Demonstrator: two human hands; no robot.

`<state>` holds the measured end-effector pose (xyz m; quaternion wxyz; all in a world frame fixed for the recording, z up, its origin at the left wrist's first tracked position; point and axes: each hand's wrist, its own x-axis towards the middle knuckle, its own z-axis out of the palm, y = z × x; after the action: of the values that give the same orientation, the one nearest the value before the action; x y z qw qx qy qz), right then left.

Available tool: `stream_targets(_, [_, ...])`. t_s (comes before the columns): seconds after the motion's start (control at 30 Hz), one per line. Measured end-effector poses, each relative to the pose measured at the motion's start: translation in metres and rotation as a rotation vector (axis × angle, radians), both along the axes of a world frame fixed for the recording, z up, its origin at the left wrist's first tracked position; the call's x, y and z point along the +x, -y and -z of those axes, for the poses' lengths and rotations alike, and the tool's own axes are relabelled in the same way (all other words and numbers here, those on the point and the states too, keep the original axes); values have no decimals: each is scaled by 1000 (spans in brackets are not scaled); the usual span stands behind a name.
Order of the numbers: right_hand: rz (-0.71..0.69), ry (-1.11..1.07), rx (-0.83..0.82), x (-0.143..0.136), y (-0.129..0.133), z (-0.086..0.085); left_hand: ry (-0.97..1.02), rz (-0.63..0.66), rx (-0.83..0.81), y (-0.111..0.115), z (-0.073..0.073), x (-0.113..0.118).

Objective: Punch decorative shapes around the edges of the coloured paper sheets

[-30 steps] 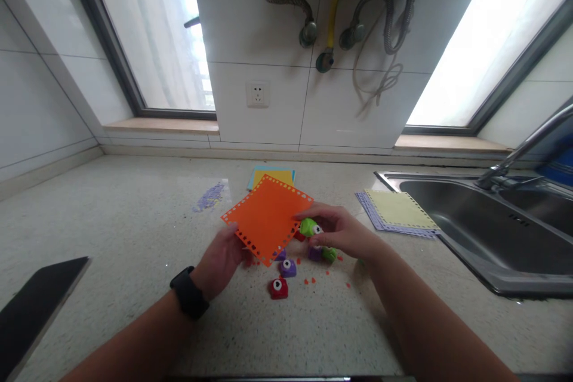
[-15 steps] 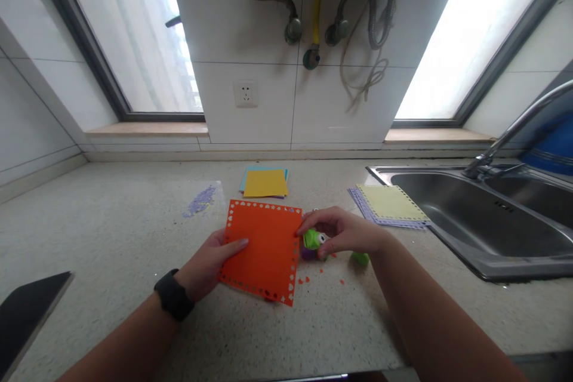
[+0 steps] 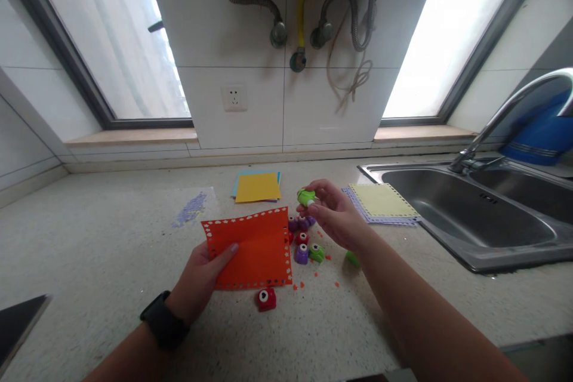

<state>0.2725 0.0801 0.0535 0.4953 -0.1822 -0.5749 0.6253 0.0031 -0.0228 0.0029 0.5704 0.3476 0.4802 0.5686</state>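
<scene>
An orange sheet (image 3: 253,250) with small shapes punched along its edges is gripped at its left side by my left hand (image 3: 206,268), thumb on top. My right hand (image 3: 333,209) holds a green punch (image 3: 305,197) between thumb and fingers, above the counter and right of the sheet's upper corner. Below it stand a purple punch (image 3: 302,253), another green punch (image 3: 316,252), a red punch (image 3: 302,239) and several more purple ones. A separate red punch (image 3: 266,299) sits just below the sheet's lower edge.
Yellow and blue sheets (image 3: 257,187) lie at the back. Pale yellow and purple punched sheets (image 3: 382,200) rest beside the steel sink (image 3: 430,209). Purple paper bits (image 3: 190,209) lie at left, orange bits near the punches. A green object (image 3: 353,259) is partly behind my right forearm.
My right hand has lifted the green punch up from the group. My left hand has tilted and lowered the orange sheet, uncovering the lower red punch. The view has shifted slightly.
</scene>
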Motion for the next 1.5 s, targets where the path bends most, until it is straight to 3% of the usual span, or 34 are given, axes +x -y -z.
stream_targets(0.27, [95,-11,77,-12,4,7,-13,-35,11,-1,5,-3])
stream_targets(0.7, [70,26,205,-13,9,5,-65,-75,27,1,5,-4])
stream_targets(1.5, [64,92,293,-14,11,7,-124,-96,19,2,0,-2])
